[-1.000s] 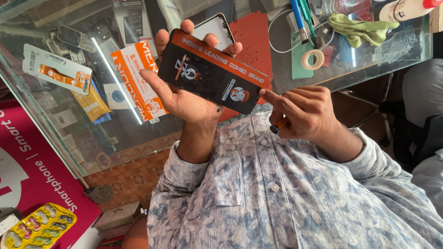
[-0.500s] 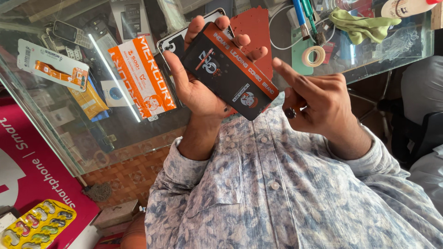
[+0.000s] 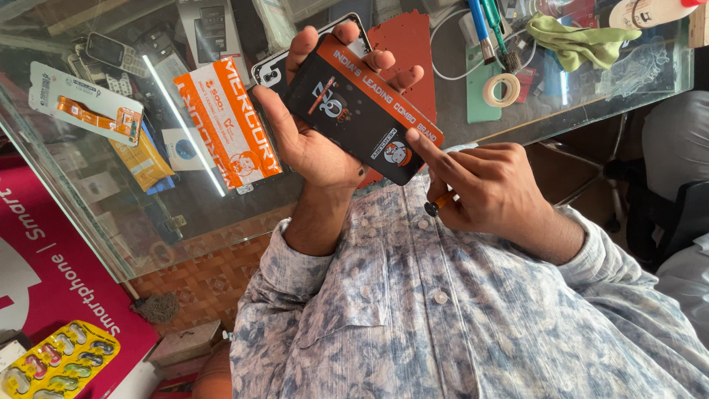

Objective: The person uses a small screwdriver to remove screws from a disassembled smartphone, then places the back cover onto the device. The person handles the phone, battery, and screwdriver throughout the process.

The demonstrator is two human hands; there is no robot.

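Now | left hand [image 3: 314,144] grips black phone screen [image 3: 362,111] (orange-striped) | right hand [image 3: 491,192] pinches small tool [image 3: 437,205], fingertip touching screen

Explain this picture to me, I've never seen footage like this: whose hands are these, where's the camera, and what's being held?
There is no machine here. The camera sits on a person's head and looks down, so you see their own patterned shirt and both hands. The left hand holds a black phone screen panel with an orange stripe, and a phone behind it. The right hand touches the panel's lower corner with its forefinger and keeps a small dark-tipped tool in its grip. Beyond is a glass counter, carrying an orange and white packet, a tape roll, a green cloth and brushes.
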